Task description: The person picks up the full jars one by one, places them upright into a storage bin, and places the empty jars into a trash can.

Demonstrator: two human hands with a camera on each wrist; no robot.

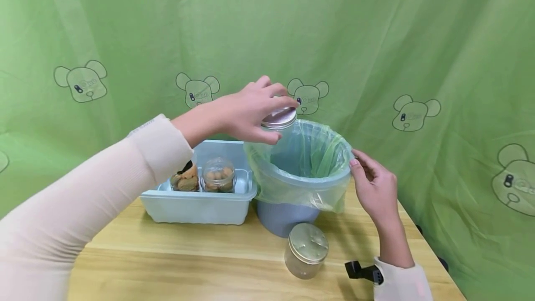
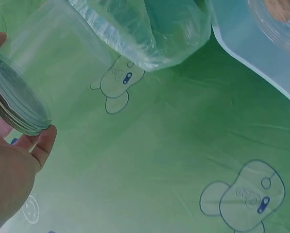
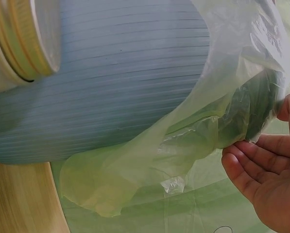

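My left hand [image 1: 255, 110] grips a clear jar [image 2: 62, 53] by its silver screw lid [image 1: 279, 117], holding it above the left part of the bin's opening. The jar's clear body hangs below the lid and looks empty. Under it stands a blue bin [image 1: 277, 217] lined with a thin green plastic bag [image 1: 330, 194] folded over the rim. At the bin's right rim my right hand [image 1: 376, 185] pinches the bag's edge between thumb and fingers. In front of the bin a second lidded jar [image 1: 306, 251] stands upright on the table; its contents are hard to make out.
Left of the bin, a light blue plastic basket [image 1: 196, 210] holds a clear jar of round brown nuts [image 1: 218, 175] and another of brown pieces [image 1: 185, 180], partly behind my left sleeve. The wooden table [image 1: 188, 259] ends at a green curtain [image 1: 251, 22] printed with bear heads.
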